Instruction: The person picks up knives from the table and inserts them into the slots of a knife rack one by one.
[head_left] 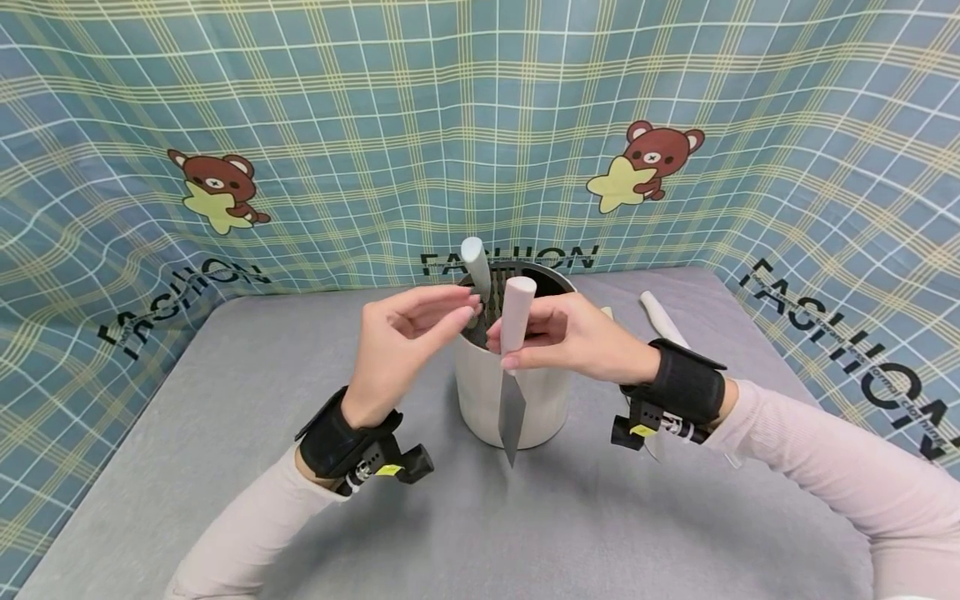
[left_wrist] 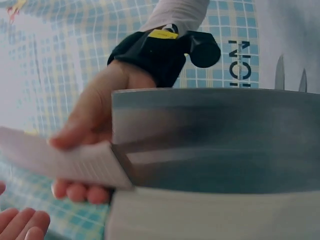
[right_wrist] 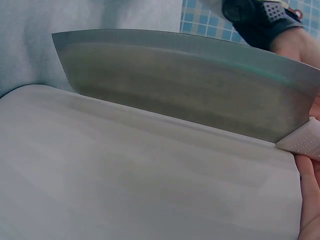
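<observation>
My right hand (head_left: 566, 337) grips the white handle of a cleaver (head_left: 512, 417), thumb and fingers on opposite sides. Its broad blade points down in front of a white cylindrical knife holder (head_left: 472, 392), and in the right wrist view the blade (right_wrist: 185, 85) runs along the holder's wall (right_wrist: 150, 170). At the holder's left rim is my left hand (head_left: 405, 337), fingers bent loosely with a gap to the thumb. A pale handle (head_left: 476, 260) rises from the holder just behind its fingertips; whether they touch it I cannot tell. The left wrist view shows those fingers apart from the cleaver.
A white-handled knife (head_left: 660, 318) lies on the grey cloth at the right, partly hidden behind my right wrist. Two blade tips (left_wrist: 280, 72) show on the cloth in the left wrist view. A checked curtain (head_left: 420, 125) surrounds the back and sides.
</observation>
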